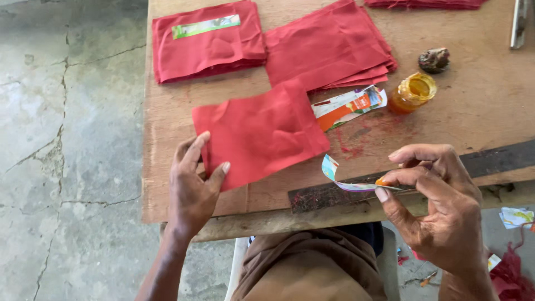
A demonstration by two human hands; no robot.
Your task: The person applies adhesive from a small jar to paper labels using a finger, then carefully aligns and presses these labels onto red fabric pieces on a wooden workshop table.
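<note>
A small craft workshop: a worn, stained wooden worktable (473, 111) on a cracked concrete floor (67, 139), stacked red fabric squares (329, 47) and an open orange glue jar (411, 93).

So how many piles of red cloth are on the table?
3, plus one loose piece. One pile at the back left, one pile in the middle, one pile cut off at the top edge. The loose red cloth is under the left hand.

Both hands are bare, with no rings or gloves, and the arms have no sleeves. The left hand (192, 187) and right hand (440, 206) have short nails. Below the wooden table (167, 184), the lap wears brown cloth (312, 267) with a dark blue bit on top.
</note>
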